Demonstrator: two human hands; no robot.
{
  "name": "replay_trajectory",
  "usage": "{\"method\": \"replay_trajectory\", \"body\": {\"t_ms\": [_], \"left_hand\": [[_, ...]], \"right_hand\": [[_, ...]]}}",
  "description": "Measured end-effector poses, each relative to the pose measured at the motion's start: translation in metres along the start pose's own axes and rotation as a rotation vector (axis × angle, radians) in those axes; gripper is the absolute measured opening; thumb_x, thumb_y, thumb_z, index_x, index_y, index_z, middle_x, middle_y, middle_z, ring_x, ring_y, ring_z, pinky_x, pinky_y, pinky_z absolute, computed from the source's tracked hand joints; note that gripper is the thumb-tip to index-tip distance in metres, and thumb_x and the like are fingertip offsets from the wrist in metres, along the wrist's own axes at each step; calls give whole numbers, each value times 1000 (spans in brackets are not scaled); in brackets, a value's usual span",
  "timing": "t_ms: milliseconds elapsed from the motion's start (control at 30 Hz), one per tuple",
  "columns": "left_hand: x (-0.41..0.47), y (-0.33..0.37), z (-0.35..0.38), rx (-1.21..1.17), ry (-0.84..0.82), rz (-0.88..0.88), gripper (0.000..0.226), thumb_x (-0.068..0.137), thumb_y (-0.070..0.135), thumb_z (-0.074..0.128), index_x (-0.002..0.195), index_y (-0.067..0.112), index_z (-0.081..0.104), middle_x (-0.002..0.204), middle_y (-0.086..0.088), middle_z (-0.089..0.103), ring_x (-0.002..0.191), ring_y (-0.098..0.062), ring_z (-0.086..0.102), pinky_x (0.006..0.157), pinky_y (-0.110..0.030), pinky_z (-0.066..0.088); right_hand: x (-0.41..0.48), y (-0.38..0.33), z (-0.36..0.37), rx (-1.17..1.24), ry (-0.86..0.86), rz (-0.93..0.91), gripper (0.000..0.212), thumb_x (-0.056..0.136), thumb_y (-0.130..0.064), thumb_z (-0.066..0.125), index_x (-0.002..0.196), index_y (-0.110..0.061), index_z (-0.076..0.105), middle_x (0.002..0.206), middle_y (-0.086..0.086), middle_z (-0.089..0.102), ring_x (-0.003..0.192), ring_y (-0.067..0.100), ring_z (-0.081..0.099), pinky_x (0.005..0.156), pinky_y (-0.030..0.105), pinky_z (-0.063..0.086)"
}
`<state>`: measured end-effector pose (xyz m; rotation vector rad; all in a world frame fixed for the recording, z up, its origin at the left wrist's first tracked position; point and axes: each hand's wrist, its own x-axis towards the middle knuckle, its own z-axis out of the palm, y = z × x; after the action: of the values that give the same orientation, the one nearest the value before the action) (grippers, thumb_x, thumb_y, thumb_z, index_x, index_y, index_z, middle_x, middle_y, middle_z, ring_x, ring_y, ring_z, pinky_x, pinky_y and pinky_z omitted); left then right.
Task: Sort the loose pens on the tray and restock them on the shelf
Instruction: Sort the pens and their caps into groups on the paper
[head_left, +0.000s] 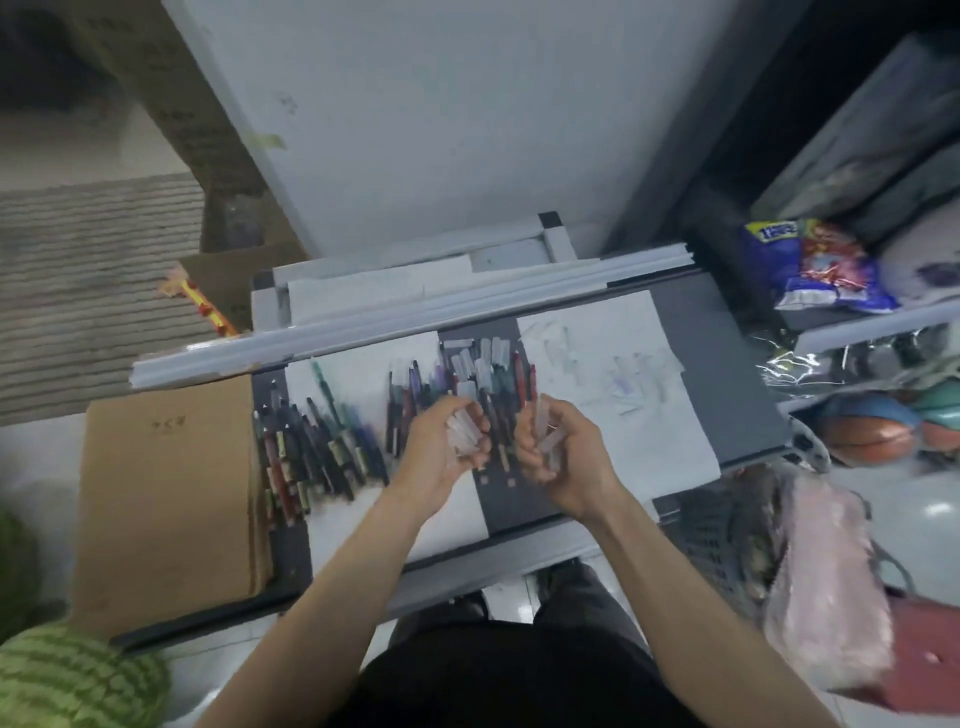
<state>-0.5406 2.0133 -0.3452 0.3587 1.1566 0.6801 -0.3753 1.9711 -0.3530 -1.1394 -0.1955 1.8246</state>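
The left hand (441, 449) grips a bunch of clear caps (464, 439). The right hand (563, 465) grips more caps. Pens (322, 447) lie on the tray (727, 364).

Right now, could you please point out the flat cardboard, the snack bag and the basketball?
flat cardboard (166, 499): head view, middle of its brown top face.
snack bag (815, 265): head view, its blue and red front.
basketball (872, 444): head view, its orange upper side.
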Motion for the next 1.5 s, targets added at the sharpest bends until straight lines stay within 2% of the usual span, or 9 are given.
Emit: {"method": "replay_trajectory", "body": {"t_ms": [233,400,533,600,667,933,1067,1267,1500], "left_hand": [[26,-24,86,436,50,77,25,100,18,54,78,9,61,72,-10,62,51,-18,48,47,-25,33],[56,-39,126,747,98,233,24,101,33,52,94,16,68,85,-4,72,72,-21,65,68,-36,56],[71,-44,146,983,84,344,18,101,38,57,97,23,66,94,5,71,86,-16,68,80,-32,57],[75,-45,154,1093,100,405,8,102,27,61,102,21,67,91,2,68,71,-8,61,59,-13,44],[76,-45,158,1178,127,434,11,100,17,61,110,20,65,84,-4,65,60,-11,57,50,-17,41],[85,-54,169,1386,147,537,45,94,0,58,135,19,55,114,-10,62,95,-28,63,80,-33,48],[90,-71,171,1398,224,639,54,88,-8,58,138,13,58,117,-14,60,106,-32,55,88,-29,36],[102,-96,161,1411,285,746,44,100,9,45,142,15,54,140,-8,56,131,-29,47,117,-43,32],[110,-104,157,1338,249,777,49,93,13,53,142,11,53,143,-15,49,135,-33,42,119,-45,28]], "right_hand": [[-22,-38,-60,-252,408,-29,31,101,-33,49,86,-12,67,69,2,56,51,17,45,51,27,17],[-19,-73,-89,-569,564,-117,34,100,-33,50,92,-7,71,67,6,64,53,21,54,49,26,38],[0,-99,-111,-828,557,-171,29,100,-36,52,90,-15,70,71,2,70,57,18,60,55,27,44],[13,-109,-120,-996,526,-187,27,99,-40,53,91,-19,69,79,1,72,67,17,64,59,24,46],[24,-119,-127,-1151,507,-219,27,98,-45,52,94,-23,68,86,-1,72,77,17,66,65,28,49],[56,-117,-144,-1847,406,-722,26,103,-40,52,101,-19,67,95,-3,68,85,22,66,52,29,43],[67,-111,-156,-1891,329,-961,20,100,-31,53,92,-17,66,87,-3,64,82,20,62,43,33,43],[71,-113,-166,-1813,143,-1006,18,101,-23,53,101,-10,66,98,7,63,91,28,52,79,42,47],[67,-117,-167,-1721,68,-972,28,100,-27,51,113,-5,63,115,10,63,111,29,52,99,42,46]]}}
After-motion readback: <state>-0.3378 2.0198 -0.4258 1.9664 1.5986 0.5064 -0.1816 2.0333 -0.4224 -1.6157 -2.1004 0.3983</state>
